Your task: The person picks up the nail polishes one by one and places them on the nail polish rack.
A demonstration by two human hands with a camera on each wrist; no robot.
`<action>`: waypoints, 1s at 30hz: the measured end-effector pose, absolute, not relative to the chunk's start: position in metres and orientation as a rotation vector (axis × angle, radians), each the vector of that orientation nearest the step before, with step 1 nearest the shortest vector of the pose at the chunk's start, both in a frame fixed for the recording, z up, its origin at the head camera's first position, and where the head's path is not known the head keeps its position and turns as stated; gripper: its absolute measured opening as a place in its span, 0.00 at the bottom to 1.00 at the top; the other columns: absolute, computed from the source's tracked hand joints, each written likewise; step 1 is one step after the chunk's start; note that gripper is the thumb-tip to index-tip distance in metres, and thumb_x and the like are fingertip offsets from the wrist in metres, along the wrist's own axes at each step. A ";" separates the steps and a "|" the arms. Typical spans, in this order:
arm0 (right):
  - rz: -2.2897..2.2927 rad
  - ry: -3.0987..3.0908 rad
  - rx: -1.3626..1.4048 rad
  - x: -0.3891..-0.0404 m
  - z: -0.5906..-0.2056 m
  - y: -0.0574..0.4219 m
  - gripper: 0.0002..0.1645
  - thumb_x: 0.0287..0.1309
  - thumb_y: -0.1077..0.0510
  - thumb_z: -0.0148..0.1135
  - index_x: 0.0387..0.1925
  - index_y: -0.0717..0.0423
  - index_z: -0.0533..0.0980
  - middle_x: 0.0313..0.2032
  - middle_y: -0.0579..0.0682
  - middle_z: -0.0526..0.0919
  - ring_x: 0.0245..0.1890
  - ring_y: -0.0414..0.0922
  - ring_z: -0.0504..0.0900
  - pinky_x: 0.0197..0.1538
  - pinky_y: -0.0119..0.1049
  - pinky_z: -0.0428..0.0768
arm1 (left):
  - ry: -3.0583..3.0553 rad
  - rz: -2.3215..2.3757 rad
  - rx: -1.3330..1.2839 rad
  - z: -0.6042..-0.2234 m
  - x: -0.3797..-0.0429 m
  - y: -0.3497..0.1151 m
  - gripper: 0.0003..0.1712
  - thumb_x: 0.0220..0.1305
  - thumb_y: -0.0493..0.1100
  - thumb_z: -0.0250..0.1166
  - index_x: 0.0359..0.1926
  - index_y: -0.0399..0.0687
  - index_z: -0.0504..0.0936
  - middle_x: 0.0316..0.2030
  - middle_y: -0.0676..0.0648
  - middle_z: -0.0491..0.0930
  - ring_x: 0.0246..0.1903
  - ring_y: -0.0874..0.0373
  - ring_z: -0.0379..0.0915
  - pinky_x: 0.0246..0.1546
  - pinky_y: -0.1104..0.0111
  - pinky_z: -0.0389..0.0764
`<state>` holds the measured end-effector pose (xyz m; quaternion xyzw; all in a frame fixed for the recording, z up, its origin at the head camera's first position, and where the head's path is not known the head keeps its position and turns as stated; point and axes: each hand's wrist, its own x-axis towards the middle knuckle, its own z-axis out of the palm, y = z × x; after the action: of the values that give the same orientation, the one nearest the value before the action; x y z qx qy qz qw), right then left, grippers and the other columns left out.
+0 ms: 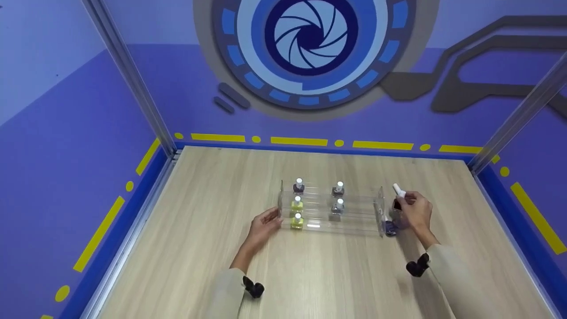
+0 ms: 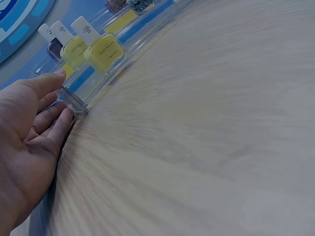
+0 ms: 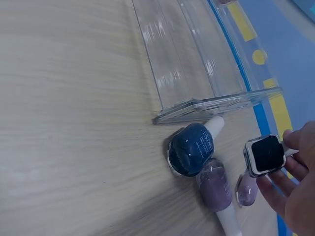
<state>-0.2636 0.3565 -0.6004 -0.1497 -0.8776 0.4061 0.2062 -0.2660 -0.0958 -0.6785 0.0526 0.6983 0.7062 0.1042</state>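
A clear tiered acrylic rack holds several white-capped nail polish bottles. At its left end are a dark bottle and two yellow ones; farther right stand a dark one and a greyish one. My left hand touches the rack's left end panel, its fingers fairly relaxed. Beyond the right end, my right hand pinches a dark nail polish bottle near its white cap, tilted above the table.
Beside the rack's right panel, a dark blue nail polish bottle and two purple bottles, one lying and one partly behind the right hand's bottle, rest on the wooden table. Purple walls enclose the table's back and sides.
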 end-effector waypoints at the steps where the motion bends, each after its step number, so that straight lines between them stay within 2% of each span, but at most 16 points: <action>1: 1.128 -2.427 -0.415 -0.263 -0.600 0.356 0.16 0.65 0.62 0.67 0.48 0.71 0.81 0.45 0.70 0.87 0.45 0.62 0.87 0.33 0.09 0.65 | 2.057 2.082 0.151 -0.678 -0.266 -0.096 0.32 0.72 0.40 0.64 0.73 0.37 0.68 0.72 0.34 0.69 0.74 0.40 0.63 0.71 0.61 0.74; 3: 1.119 -2.393 -0.417 -0.261 -0.599 0.354 0.15 0.64 0.62 0.68 0.47 0.70 0.82 0.44 0.69 0.88 0.41 0.56 0.88 0.35 0.09 0.66 | 2.059 2.077 0.154 -0.679 -0.266 -0.097 0.32 0.72 0.41 0.64 0.73 0.37 0.68 0.72 0.35 0.69 0.74 0.41 0.63 0.71 0.61 0.74; 5: 1.120 -2.365 -0.420 -0.259 -0.598 0.353 0.15 0.63 0.62 0.68 0.47 0.69 0.82 0.43 0.68 0.88 0.36 0.44 0.87 0.37 0.11 0.67 | 2.062 2.072 0.157 -0.679 -0.267 -0.097 0.32 0.73 0.42 0.64 0.73 0.38 0.68 0.72 0.35 0.68 0.74 0.41 0.63 0.71 0.61 0.74; 8: 1.133 -2.337 -0.412 -0.256 -0.596 0.353 0.15 0.63 0.61 0.69 0.47 0.68 0.83 0.43 0.67 0.89 0.31 0.25 0.79 0.40 0.15 0.69 | 2.057 2.074 0.162 -0.679 -0.267 -0.097 0.32 0.73 0.42 0.63 0.73 0.38 0.67 0.72 0.35 0.68 0.75 0.41 0.62 0.71 0.63 0.75; 11: 1.160 -2.326 -0.388 -0.252 -0.592 0.352 0.16 0.64 0.59 0.69 0.48 0.68 0.82 0.43 0.66 0.88 0.29 0.17 0.72 0.40 0.15 0.69 | 2.046 2.085 0.181 -0.678 -0.267 -0.097 0.33 0.73 0.41 0.63 0.74 0.36 0.66 0.73 0.33 0.67 0.75 0.40 0.62 0.70 0.63 0.75; 18: 1.190 -2.281 -0.349 -0.245 -0.581 0.348 0.17 0.64 0.59 0.69 0.49 0.68 0.82 0.44 0.65 0.88 0.31 0.16 0.74 0.36 0.08 0.72 | 2.024 2.097 0.187 -0.678 -0.267 -0.096 0.33 0.73 0.41 0.62 0.74 0.36 0.66 0.73 0.33 0.67 0.75 0.40 0.61 0.69 0.65 0.76; 23: 1.250 -2.227 -0.306 -0.240 -0.574 0.344 0.16 0.63 0.59 0.70 0.47 0.68 0.82 0.43 0.64 0.88 0.32 0.17 0.77 0.37 0.09 0.75 | 2.020 2.100 0.181 -0.678 -0.267 -0.097 0.33 0.73 0.41 0.63 0.74 0.35 0.65 0.73 0.32 0.66 0.75 0.39 0.61 0.70 0.64 0.76; 30: 1.218 -2.233 -0.224 -0.237 -0.573 0.340 0.14 0.60 0.63 0.72 0.45 0.68 0.83 0.41 0.64 0.88 0.32 0.18 0.77 0.36 0.09 0.76 | 2.044 2.095 0.189 -0.678 -0.266 -0.096 0.34 0.73 0.44 0.64 0.74 0.35 0.66 0.72 0.33 0.67 0.74 0.40 0.62 0.70 0.63 0.75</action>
<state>-0.2368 0.3396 -0.5725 -0.0838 -0.8370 0.4566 0.2898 -0.2658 -0.0956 -0.6779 0.0640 0.6932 0.7104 0.1040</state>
